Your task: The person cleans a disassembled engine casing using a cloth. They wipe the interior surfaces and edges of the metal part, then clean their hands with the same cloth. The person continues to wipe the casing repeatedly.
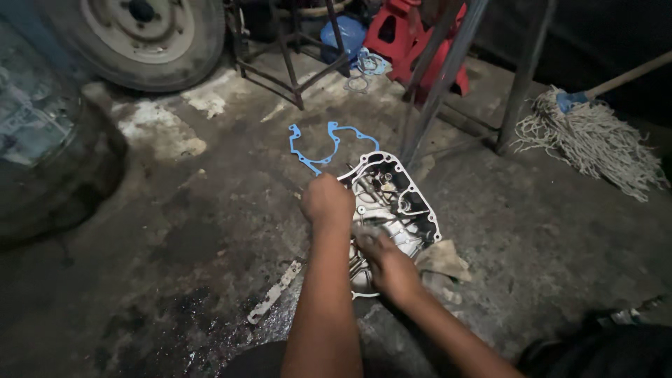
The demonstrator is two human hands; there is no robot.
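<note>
On the stained concrete floor, seen from the head camera, a grey metal engine cover lies open side up. Left hand is fisted at the cover's near-left rim; what it grips I cannot tell. Right hand rests curled on the cover's near end, its hold hidden. Just beyond the cover lies a blue gasket; a rag sits at its right. Grit from this dirty floor could foul the cover's sealing face, and a slip might tear the thin gasket.
</note>
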